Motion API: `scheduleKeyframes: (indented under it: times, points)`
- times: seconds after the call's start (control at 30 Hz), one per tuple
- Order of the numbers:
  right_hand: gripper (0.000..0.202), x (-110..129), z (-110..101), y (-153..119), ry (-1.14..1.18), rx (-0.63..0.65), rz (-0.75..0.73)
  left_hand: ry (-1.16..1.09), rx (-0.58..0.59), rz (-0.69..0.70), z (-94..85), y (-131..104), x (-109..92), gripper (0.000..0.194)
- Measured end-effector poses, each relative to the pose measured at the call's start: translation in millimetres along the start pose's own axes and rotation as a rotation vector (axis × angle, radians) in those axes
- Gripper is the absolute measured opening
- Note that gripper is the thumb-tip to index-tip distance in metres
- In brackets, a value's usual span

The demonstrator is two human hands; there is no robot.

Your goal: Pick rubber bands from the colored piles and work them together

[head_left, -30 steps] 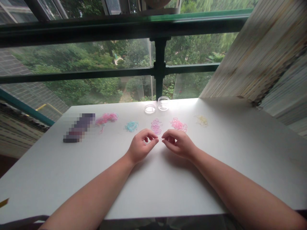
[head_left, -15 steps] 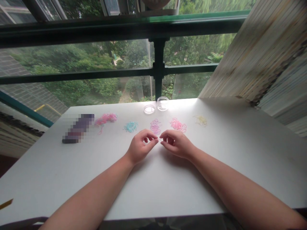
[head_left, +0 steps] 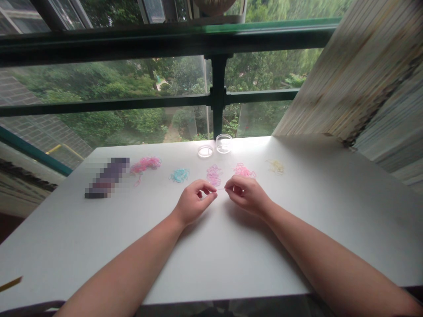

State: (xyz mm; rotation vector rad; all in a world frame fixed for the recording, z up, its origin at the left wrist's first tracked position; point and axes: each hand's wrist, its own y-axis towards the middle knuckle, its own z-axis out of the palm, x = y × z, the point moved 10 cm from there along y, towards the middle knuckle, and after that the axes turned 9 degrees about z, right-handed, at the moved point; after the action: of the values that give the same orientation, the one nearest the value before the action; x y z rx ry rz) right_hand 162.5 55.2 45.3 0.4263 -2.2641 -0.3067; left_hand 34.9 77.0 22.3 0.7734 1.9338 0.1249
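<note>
A thin pinkish rubber band (head_left: 221,189) spans the small gap between my two hands, just above the table. My left hand (head_left: 197,200) pinches one end between thumb and fingertips. The other end is pinched by my right hand (head_left: 247,193). Right behind the fingers lies a loose pile of lilac rubber bands (head_left: 214,175). A pile of pink rubber bands (head_left: 243,169) is partly covered by my right hand. Beyond my left hand sits a pile of turquoise rubber bands (head_left: 179,175).
On the white table (head_left: 185,268) are a mixed, mostly pink pile of bands (head_left: 147,164) at left and pale yellow bands (head_left: 276,167) at right. A clear round container (head_left: 224,144) and its lid (head_left: 205,152) stand at the back edge. A blurred-out object (head_left: 108,178) lies far left.
My right hand has moved slightly right, away from the left, and its finger and thumb have closed. The band now shows stretched between the hands. My left hand has hardly moved.
</note>
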Motion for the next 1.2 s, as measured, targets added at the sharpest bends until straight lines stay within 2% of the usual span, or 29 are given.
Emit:
scheduleKeyframes:
  times: [0.1, 0.23, 0.4, 0.53, 0.8, 1.2]
  points:
    - [0.011, -17.8, -15.1, 5.5, -0.193, -0.049, 0.060, 0.001, 0.009, -0.024, 0.2, -0.4, 2.9, 0.011]
    - [0.013, -53.6, -42.8, 12.0, -0.451, -0.117, 0.224, 0.008, 0.029, -0.039, 0.3, -0.9, 3.6, 0.011]
    - [0.014, -77.1, -53.9, 12.6, -0.529, -0.091, 0.348, 0.008, 0.039, -0.055, -0.4, -0.6, 2.6, 0.012]
    - [0.014, -79.9, -52.1, 11.3, -0.532, -0.072, 0.376, 0.014, 0.039, -0.043, -1.1, 0.7, 0.1, 0.014]
    - [0.013, -76.0, -51.3, 11.9, -0.491, -0.083, 0.333, 0.010, 0.021, -0.012, -2.5, 2.2, -2.0, 0.013]
    - [0.015, -80.5, -54.2, 11.1, -0.531, -0.089, 0.365, 0.006, 0.027, -0.026, -1.5, 1.6, 0.5, 0.013]
